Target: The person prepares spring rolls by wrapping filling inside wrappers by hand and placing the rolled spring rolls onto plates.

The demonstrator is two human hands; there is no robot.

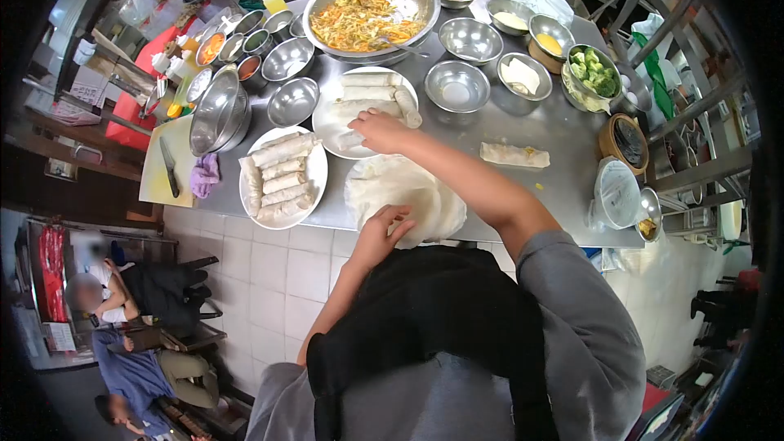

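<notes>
My right hand [379, 131] reaches over a white plate [325, 132] of rolled spring rolls [371, 91]. Its bent fingers rest on a roll at the plate's near side, partly hidden beneath the palm. Just below, a stack of thin round wrappers [412, 196] overhangs the table's front edge. Above its near left part is my left hand [382, 235], fingers curved and apart, holding nothing. On the left, an oval plate [319, 196] carries several more rolls [284, 177]. One roll [514, 155] lies alone on the steel table, right of my right forearm.
A big steel bowl of shredded filling [367, 20] stands at the back, a spoon in it. Several steel bowls [457, 86] surround it. A knife [169, 167] lies on a cutting board [155, 155] at left. Broccoli [593, 72] and a plastic-lined tub [616, 194] are right. People sit at lower left.
</notes>
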